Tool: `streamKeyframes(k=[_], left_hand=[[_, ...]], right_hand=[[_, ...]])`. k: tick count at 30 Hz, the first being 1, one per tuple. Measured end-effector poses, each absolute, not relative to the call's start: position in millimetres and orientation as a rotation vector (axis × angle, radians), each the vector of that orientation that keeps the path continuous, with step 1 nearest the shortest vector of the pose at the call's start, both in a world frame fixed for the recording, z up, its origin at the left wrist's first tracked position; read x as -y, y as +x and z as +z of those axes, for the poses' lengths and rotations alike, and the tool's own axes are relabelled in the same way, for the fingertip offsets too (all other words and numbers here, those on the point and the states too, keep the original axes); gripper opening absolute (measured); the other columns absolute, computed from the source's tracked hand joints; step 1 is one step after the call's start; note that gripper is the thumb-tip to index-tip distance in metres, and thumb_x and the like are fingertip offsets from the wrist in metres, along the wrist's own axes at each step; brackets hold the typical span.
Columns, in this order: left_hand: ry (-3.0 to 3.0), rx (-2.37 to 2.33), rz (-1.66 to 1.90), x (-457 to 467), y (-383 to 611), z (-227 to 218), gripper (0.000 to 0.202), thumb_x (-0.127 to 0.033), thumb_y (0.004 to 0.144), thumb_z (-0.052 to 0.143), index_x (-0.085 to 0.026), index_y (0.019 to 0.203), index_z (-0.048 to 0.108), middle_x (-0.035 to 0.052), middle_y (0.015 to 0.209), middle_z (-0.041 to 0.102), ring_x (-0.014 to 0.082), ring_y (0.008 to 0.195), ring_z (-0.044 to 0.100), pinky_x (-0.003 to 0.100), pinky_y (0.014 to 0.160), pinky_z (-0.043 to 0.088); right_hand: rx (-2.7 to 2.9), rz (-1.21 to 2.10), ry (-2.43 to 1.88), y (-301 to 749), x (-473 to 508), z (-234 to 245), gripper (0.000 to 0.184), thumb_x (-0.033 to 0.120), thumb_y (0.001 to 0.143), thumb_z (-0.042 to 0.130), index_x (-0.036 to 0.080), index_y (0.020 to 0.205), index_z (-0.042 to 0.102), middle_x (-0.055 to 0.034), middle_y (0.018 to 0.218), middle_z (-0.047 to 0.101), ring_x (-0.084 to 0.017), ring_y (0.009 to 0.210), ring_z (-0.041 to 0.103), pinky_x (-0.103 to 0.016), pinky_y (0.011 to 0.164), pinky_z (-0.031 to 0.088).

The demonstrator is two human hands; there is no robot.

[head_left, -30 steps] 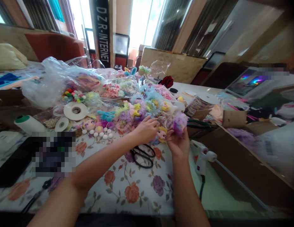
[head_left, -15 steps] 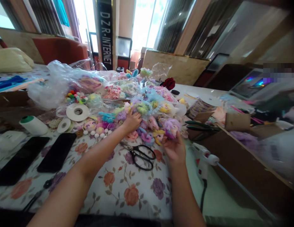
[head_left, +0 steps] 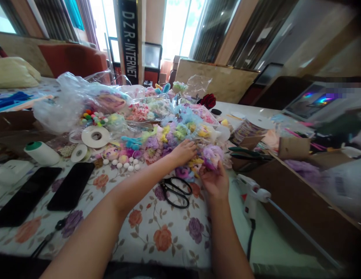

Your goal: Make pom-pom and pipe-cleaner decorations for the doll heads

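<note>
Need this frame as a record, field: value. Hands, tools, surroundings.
left hand: over the craft pile; grip unclear
right hand: holding a purple fluffy doll
between hands: yellow-haired doll
scissors: on floral cloth, between forearms
glue gun: right of right forearm
far left: two black phones, green-topped thread cone

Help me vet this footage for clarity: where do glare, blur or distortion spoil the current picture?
Head view: the tall window is blown out to white, and the clear plastic bag catches pale glints; head view: the right side is stretched and smeared, with a dark upper-right corner; head view: the purple-haired doll in the right hand looks soft, fine details unclear.
</note>
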State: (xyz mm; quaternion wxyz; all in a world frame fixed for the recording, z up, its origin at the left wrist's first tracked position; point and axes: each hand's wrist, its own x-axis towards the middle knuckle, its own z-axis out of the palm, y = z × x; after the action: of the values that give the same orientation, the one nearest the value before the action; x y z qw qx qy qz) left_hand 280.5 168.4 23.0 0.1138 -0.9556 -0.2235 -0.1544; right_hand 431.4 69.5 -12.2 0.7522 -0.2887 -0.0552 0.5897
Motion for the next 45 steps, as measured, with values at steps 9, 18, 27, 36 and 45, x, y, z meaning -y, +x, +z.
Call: streamKeyframes(k=[9, 18, 27, 36, 45], left_hand=[[-2.791, 0.866, -0.465, -142, 279, 26, 0.033, -0.017, 0.098, 0.037, -0.012, 0.116, 0.063, 0.0125, 0.122, 0.066, 0.0246, 0.127, 0.052, 0.046, 0.117, 0.027], [-2.142, 2.018, -0.591, -41, 69, 24, 0.058, -0.044, 0.095, 0.041, -0.011, 0.143, 0.042, 0.0247, 0.142, 0.053, 0.0419, 0.139, 0.039, 0.075, 0.109, 0.019], [-1.927, 2.381, -0.546, -23, -21, -18, 0.077, -0.049, 0.093, 0.035, -0.008, 0.155, 0.014, 0.0319, 0.137, 0.054, 0.0476, 0.138, 0.038, 0.082, 0.101, 0.017], [-1.824, 2.205, -0.577, -30, -4, 7, 0.068, -0.050, 0.095, 0.034, -0.023, 0.155, 0.014, 0.0198, 0.152, 0.043, 0.0419, 0.144, 0.031, 0.078, 0.105, 0.021], [-2.508, 1.263, -0.953, -67, 140, 52, 0.043, -0.032, 0.097, 0.045, -0.016, 0.137, 0.049, 0.0150, 0.137, 0.058, 0.0272, 0.138, 0.044, 0.047, 0.118, 0.028]], right_hand=[[0.190, 1.285, -0.607, 434, -85, -9, 0.013, 0.027, 0.092, 0.057, 0.018, 0.092, 0.067, -0.0028, 0.082, 0.077, -0.016, 0.073, 0.073, -0.031, 0.065, 0.062], [0.219, 1.273, -0.546, 428, -65, -9, 0.009, 0.023, 0.079, 0.071, 0.021, 0.087, 0.067, 0.0006, 0.081, 0.076, -0.016, 0.069, 0.070, -0.028, 0.055, 0.057], [0.206, 1.328, -0.586, 422, -66, -9, 0.012, 0.025, 0.079, 0.070, 0.022, 0.090, 0.066, 0.0006, 0.082, 0.074, -0.015, 0.069, 0.069, -0.026, 0.054, 0.056], [0.175, 1.305, -0.566, 427, -64, -8, 0.009, 0.025, 0.078, 0.070, 0.023, 0.086, 0.066, 0.0021, 0.080, 0.073, -0.014, 0.067, 0.066, -0.025, 0.052, 0.053], [0.146, 1.301, -0.573, 429, -64, -8, 0.007, 0.026, 0.081, 0.067, 0.022, 0.085, 0.064, 0.0016, 0.073, 0.070, -0.013, 0.062, 0.062, -0.023, 0.052, 0.052]])
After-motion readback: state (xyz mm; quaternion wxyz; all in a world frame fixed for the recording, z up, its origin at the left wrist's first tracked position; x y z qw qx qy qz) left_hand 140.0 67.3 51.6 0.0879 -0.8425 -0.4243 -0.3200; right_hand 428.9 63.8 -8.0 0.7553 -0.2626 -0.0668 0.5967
